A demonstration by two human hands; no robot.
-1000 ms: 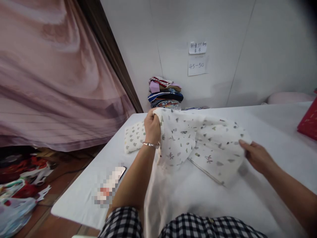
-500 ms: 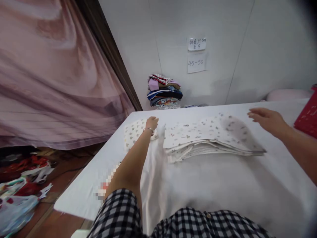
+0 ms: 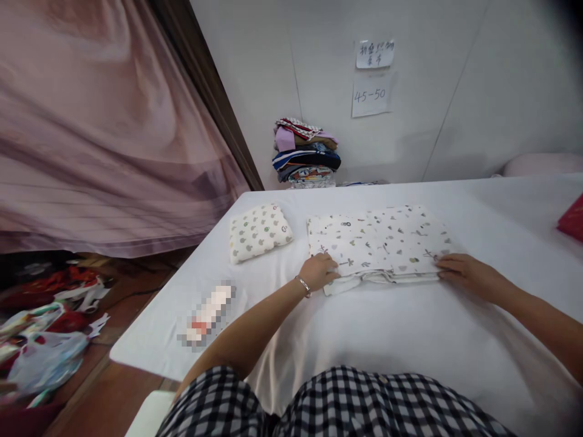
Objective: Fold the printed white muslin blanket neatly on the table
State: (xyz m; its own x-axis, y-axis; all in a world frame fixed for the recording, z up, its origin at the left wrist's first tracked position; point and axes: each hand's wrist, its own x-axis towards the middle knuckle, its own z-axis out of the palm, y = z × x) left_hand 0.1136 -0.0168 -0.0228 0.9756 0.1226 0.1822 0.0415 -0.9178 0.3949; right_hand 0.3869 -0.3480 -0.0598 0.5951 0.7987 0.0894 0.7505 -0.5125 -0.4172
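A white cloth point(image 3: 382, 240) printed with small plants lies on the table, folded into a long rectangle of several layers. My left hand point(image 3: 321, 271), with a bracelet at the wrist, pinches its near left corner. The near right corner is between the fingers and thumb of my right hand point(image 3: 469, 276). Between the hands, the layers along the near edge are slightly uneven, and a flap sticks out by my left hand. To the left sits a smaller folded cloth point(image 3: 260, 233) with a grey-green print, apart from both hands.
The white-covered table point(image 3: 387, 340) reaches up to my body. A pixelated object point(image 3: 209, 315) lies at its left. Folded fabrics point(image 3: 306, 155) are stacked beyond the far edge, near the wall. A red object point(image 3: 571, 218) is at the right; a plastic bag point(image 3: 48, 358) is at lower left.
Both hands have come down to the near corners of the printed cloth; my left hand left the smaller cloth's side. The large cloth's raised right part now lies flatter.
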